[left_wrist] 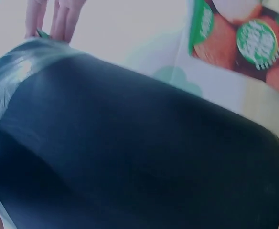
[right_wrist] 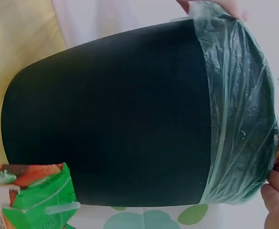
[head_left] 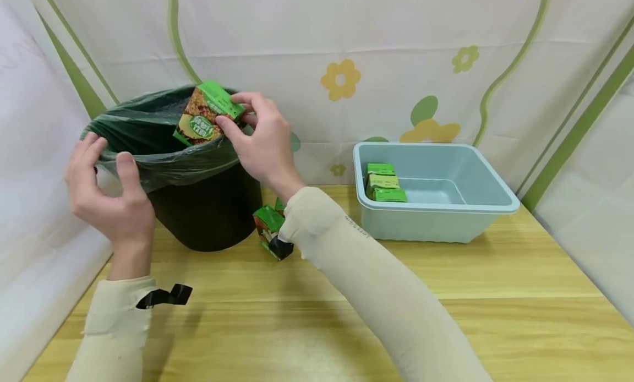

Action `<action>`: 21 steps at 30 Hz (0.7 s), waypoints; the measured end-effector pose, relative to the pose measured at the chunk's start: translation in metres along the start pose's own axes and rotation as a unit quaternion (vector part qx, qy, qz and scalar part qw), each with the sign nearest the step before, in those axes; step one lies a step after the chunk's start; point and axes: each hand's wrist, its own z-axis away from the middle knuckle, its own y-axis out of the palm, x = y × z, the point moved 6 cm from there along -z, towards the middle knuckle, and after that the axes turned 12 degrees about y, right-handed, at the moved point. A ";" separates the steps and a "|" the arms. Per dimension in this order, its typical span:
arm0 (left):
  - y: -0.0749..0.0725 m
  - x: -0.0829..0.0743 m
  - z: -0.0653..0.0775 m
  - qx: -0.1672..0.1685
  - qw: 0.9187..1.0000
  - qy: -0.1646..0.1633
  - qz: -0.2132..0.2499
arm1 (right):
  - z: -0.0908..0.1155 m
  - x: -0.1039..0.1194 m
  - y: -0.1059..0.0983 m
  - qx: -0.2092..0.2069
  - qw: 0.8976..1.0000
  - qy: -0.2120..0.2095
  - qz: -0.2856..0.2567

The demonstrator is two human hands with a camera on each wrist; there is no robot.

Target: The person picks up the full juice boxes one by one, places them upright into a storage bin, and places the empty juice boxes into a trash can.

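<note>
The right hand [head_left: 262,140] pinches a green-topped box [head_left: 203,115] at the lined bin [head_left: 208,211]'s mouth; the left hand [head_left: 111,197] spreads wide at its left rim. Three boxes [head_left: 386,182] already sit in the right-side tub [head_left: 421,222] — another box [head_left: 269,219], on the tabletop [head_left: 247,327], seems left.

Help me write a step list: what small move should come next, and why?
Probably lower the green box slightly and release it into the bin: the right hand holds it tilted over the bin's open mouth, and the left hand is at the rim.
</note>
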 end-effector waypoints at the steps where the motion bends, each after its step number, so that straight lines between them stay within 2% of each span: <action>1: 0.001 0.002 0.000 0.012 1.000 -0.016 -0.007 | 0.000 0.001 0.001 -0.003 1.000 -0.009 0.026; 4: 0.004 0.010 -0.002 0.045 0.997 -0.064 -0.026 | 0.000 0.004 0.004 -0.009 0.993 -0.038 0.113; 7: 0.007 0.019 -0.002 0.065 0.994 -0.083 -0.040 | 0.000 0.006 0.006 -0.009 0.984 -0.055 0.167; 13: 0.011 0.024 0.000 0.073 0.991 -0.107 -0.037 | -0.001 0.009 0.005 -0.010 0.981 -0.051 0.189; 21: 0.011 0.013 0.002 0.062 0.990 -0.125 -0.029 | -0.003 0.011 0.006 0.008 0.974 -0.030 0.223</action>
